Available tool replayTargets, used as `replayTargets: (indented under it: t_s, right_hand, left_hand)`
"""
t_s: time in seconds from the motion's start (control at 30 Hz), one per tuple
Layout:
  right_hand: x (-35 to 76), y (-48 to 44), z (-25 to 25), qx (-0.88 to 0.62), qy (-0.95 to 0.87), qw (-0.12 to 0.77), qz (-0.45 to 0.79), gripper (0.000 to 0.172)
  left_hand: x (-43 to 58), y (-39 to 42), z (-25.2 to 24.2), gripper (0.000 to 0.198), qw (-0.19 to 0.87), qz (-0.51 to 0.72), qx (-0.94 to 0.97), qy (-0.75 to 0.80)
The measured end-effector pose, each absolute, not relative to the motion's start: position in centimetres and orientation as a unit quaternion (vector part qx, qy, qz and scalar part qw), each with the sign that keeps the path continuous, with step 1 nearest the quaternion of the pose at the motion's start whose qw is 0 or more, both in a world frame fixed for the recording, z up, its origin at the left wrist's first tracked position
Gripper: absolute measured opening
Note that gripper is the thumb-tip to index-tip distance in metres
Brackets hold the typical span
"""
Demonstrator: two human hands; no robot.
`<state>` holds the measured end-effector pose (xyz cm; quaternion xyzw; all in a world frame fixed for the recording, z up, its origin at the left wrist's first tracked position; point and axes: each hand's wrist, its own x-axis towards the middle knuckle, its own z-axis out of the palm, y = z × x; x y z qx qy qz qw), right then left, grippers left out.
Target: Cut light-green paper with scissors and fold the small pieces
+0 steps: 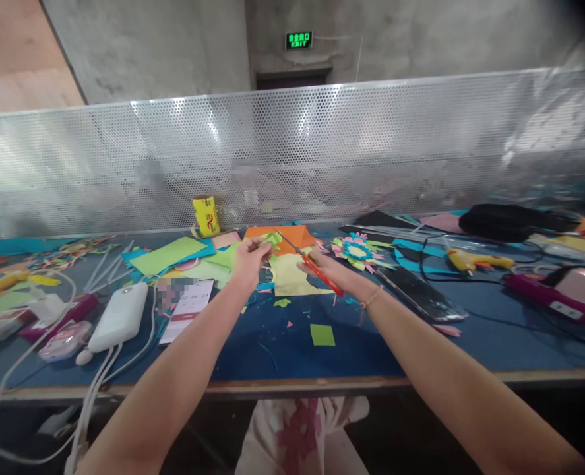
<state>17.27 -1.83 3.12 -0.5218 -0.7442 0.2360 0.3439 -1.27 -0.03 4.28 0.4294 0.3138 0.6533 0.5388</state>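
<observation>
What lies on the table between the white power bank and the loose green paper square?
A phone, screen-up, seen in the head view, nearer the power bank.

Green lit sign (299,40) on the concrete wall (173,46): one line of Chinese characters, with "EXIT" beneath.

Phone (188,310) lying screen up on the table (470,343): timer digits appear as "00:04:24". The upper part of the screen is blurred.

Yellow packet (206,216) leaning against the metal screen (371,145): red print, too small to read.

power bank (119,316) left | paper flower (357,251) right | scissors (314,265), paper scrap (272,239) between
</observation>
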Motion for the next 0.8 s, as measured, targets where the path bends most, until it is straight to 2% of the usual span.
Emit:
replayTargets:
  t_s: [0.2, 0.8]
  right_hand:
    - [15.3, -3.1, 2.9, -0.460, -0.764, 0.342, 0.296, 0.034]
    - [14.5, -3.1, 2.4, -0.464, -0.725, 0.353, 0.366, 0.039]
  left_hand:
    - [-1.2, 0.2, 4.1, 0.019, 0.543, 0.675, 0.427, 0.259]
    - [-0.8, -0.6, 4.6, 0.017, 0.563, 0.668, 0.402, 0.272]
